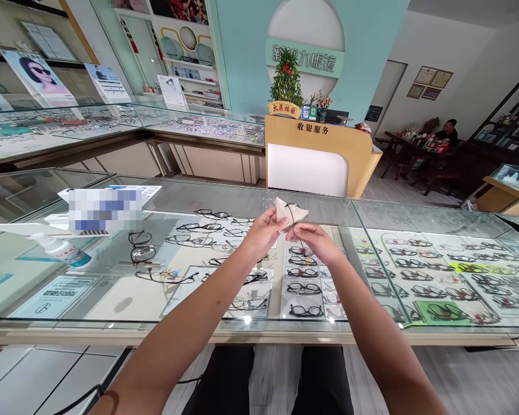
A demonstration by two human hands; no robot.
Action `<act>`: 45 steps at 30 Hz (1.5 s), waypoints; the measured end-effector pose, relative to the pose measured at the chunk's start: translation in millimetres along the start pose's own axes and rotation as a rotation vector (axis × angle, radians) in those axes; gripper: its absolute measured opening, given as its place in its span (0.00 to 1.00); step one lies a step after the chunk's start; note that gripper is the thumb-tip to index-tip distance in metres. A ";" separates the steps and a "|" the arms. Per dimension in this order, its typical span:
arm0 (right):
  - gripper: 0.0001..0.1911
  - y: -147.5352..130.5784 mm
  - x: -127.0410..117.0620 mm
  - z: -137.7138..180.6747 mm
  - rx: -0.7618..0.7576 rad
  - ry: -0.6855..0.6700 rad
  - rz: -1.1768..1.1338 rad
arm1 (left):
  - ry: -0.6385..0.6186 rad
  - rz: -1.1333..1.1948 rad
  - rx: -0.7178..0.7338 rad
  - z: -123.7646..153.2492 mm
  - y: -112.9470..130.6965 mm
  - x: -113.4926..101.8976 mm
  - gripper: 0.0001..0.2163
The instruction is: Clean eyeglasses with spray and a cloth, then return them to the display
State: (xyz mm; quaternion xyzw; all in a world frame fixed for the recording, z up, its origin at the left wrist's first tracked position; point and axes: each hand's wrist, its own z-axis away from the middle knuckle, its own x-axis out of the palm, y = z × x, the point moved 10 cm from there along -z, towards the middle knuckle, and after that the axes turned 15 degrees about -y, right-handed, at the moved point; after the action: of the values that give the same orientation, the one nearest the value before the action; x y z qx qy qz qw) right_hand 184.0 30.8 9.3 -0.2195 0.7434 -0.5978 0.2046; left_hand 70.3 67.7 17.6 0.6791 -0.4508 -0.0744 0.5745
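Above the glass display counter (125, 300), my left hand (266, 227) grips a pale cleaning cloth (289, 212). A dark-framed pair of eyeglasses (292, 214) is partly wrapped in the cloth, its thin rim and temple showing. My right hand (315, 237) is closed on the eyeglasses at their lower right, by the temple. The fingertips of both hands come close together there. Much of the frame and lenses is hidden by cloth and fingers. Several loose eyeglasses (194, 240) lie to the left of my hands.
A white spray bottle (64, 252) lies tilted at the left near white papers (134, 196). Rows of eyeglasses (303, 288) fill the case under the glass. Beyond stands a wooden cashier desk (320, 129) with a plant (286, 80). A person (448, 135) sits at a table far right.
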 end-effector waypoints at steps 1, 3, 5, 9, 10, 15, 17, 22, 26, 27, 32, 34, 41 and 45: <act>0.18 -0.4 0.4 -0.3 -0.004 0.002 0.000 | -0.019 -0.004 -0.007 -0.1 -0.8 3.8 0.21; 0.19 -0.7 0.8 -1.0 -0.008 0.006 0.001 | -0.046 -0.025 -0.017 0.1 -1.6 9.8 0.20; 0.20 -0.1 1.1 -1.4 -0.007 0.006 0.002 | -0.039 -0.061 -0.024 0.9 -1.1 12.2 0.21; 0.19 1.5 0.9 -1.3 0.000 -0.001 0.025 | 0.039 -0.136 -0.016 4.2 2.5 11.5 0.23; 0.19 1.3 1.1 -1.3 -0.002 -0.005 0.031 | 0.063 -0.149 -0.002 5.3 3.8 10.9 0.23; 0.18 0.4 7.1 -2.8 0.017 -0.034 0.043 | 0.176 -0.238 0.029 10.1 1.9 0.7 0.26; 0.18 -1.1 9.0 -3.1 0.026 -0.034 0.052 | 0.226 -0.252 0.021 11.5 -1.2 -8.3 0.28; 0.18 -3.9 4.8 -1.1 0.027 -0.005 0.074 | 0.271 -0.080 -0.042 9.2 -9.5 -29.9 0.27; 0.16 -5.8 -11.9 2.5 -0.042 0.103 0.026 | 0.338 0.008 -0.078 10.3 -6.7 -45.8 0.23; 0.16 -7.4 -18.5 4.2 -0.072 0.157 0.012 | 0.329 0.011 -0.102 9.9 -7.9 -46.1 0.22; 0.18 -10.4 -41.5 11.2 -0.158 0.365 -0.065 | 0.105 -0.034 -0.245 5.7 -26.5 -22.0 0.21; 0.18 -9.8 -42.8 11.3 -0.163 0.385 -0.097 | 0.021 -0.037 -0.266 5.4 -34.2 -9.7 0.23; 0.23 -3.8 -31.0 8.0 -0.102 0.357 -0.216 | -0.077 -0.060 -0.229 5.2 -44.0 15.4 0.27; 0.23 -1.0 -28.1 7.2 -0.104 0.349 -0.257 | -0.038 -0.103 -0.228 7.5 -45.2 16.5 0.28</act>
State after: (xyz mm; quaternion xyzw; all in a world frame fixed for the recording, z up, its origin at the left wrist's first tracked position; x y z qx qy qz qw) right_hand 211.2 40.9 10.0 -0.2160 0.7631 -0.6089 -0.0167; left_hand 99.1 47.8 -16.4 0.6301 -0.4146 -0.1673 0.6349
